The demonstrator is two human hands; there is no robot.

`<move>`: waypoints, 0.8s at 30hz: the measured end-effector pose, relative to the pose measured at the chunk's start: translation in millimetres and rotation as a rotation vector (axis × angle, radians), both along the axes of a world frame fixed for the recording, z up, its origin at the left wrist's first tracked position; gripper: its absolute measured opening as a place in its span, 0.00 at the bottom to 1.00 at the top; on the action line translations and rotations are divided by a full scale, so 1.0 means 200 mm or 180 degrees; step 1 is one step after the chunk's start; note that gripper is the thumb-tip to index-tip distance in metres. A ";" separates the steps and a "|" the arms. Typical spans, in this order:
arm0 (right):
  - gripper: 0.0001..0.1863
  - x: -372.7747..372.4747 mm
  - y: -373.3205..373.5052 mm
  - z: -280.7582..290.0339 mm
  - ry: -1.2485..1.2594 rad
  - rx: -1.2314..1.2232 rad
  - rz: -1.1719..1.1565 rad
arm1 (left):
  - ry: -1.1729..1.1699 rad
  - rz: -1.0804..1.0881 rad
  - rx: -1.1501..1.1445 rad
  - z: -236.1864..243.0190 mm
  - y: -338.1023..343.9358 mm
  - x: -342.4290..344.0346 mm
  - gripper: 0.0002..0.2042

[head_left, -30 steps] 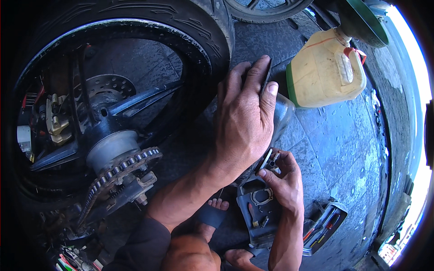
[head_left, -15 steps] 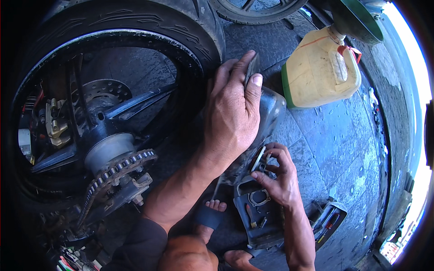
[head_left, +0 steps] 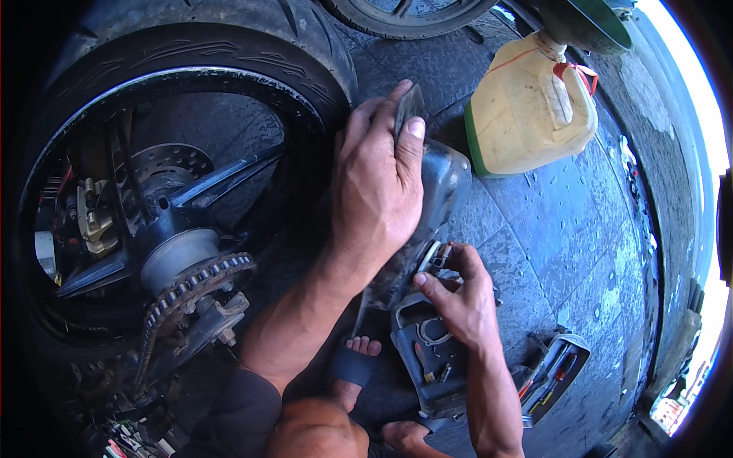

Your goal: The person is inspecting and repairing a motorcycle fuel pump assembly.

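Note:
My left hand [head_left: 378, 179] is closed on a dark, flat, thin-edged piece [head_left: 411, 107], its thumb along the edge; the rest of the piece is hidden. Behind that hand stands a dark, worn casing with rounded corners [head_left: 452, 172]. Lower down, my right hand [head_left: 467, 301] pinches a small metal part with a pale rim [head_left: 432, 258] between thumb and fingers, close against the casing's lower end. Below it lies a grey tray [head_left: 405, 359] holding a ring-shaped gasket [head_left: 435, 333] and a few small pieces.
A motorcycle wheel [head_left: 191, 57] with a chain sprocket [head_left: 191, 286] fills the left. At upper right stands a yellowed jug [head_left: 519, 114] topped by a green funnel [head_left: 603, 27]. A tool case with screwdrivers [head_left: 561, 374] lies right of my forearm; another wheel [head_left: 412, 27] is at the top.
The view has shifted slightly, so the wheel, jug and casing appear further left. The small part in my right hand has turned a little. Both hands keep their hold.

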State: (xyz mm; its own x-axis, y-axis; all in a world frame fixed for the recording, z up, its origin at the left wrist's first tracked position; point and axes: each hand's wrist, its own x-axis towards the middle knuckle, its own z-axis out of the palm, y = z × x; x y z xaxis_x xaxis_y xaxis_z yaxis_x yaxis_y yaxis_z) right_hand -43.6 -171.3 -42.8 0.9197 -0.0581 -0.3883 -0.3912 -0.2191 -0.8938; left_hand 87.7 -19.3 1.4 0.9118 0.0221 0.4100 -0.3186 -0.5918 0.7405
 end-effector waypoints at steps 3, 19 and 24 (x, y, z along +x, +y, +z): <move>0.30 0.01 0.00 -0.03 -0.0056 0.0148 0.0228 | 0.0019 -0.0188 -0.0186 0.00 0.03 0.01 0.20; 0.38 -0.15 -0.03 -0.08 0.0258 0.0843 -0.0013 | -0.0024 -0.0101 -0.0429 0.00 0.05 -0.10 0.19; 0.22 -0.32 -0.30 -0.12 0.0808 0.0427 0.0129 | 0.0040 0.0080 -0.0388 0.00 0.12 -0.13 0.20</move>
State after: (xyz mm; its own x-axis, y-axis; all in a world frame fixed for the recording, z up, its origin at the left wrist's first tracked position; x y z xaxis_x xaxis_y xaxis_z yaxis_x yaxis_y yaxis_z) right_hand -108.4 -231.3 -67.3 0.7927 0.0442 -0.6080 -0.5993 -0.1257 -0.7906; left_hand 61.3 5.6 1.4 0.9155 0.0939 0.3913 -0.2950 -0.5048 0.8112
